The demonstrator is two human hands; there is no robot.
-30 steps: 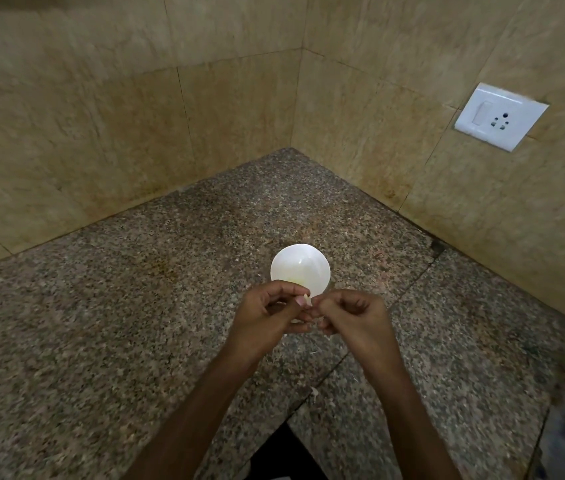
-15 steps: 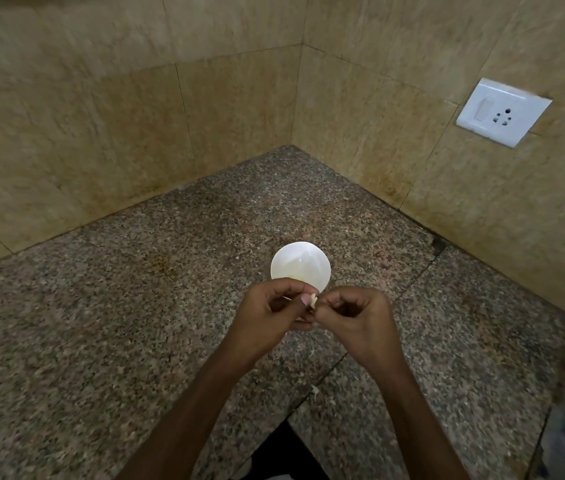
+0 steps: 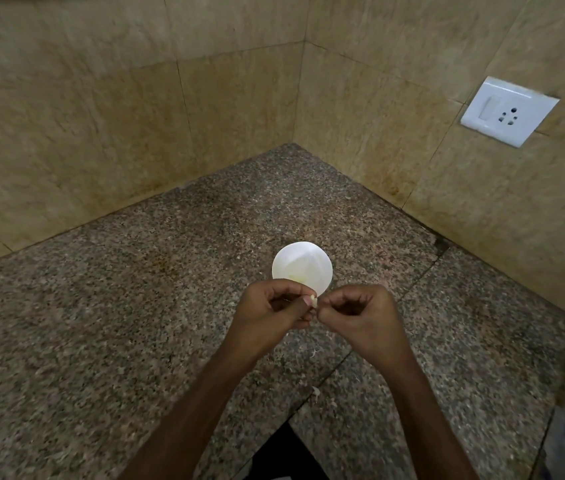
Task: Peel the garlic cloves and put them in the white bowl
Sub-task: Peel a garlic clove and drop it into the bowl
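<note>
While the speckled surface [image 3: 135, 323] carries the white bowl [image 3: 308, 261] just beyond them, the left hand [image 3: 267, 317] pinches a garlic clove [image 3: 314, 301] in a narrow grip; the right hand [image 3: 360, 317], touching it, nips its skin.

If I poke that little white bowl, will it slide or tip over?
It would probably slide: the white bowl looks small, so likely light, and the granite counter looks smooth. Its mouth is wide, so tipping seems less likely.

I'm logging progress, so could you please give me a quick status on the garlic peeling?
Left hand, right hand pinch garlic clove. Held by white bowl near rim, not in. Peel scrap on counter.
</note>
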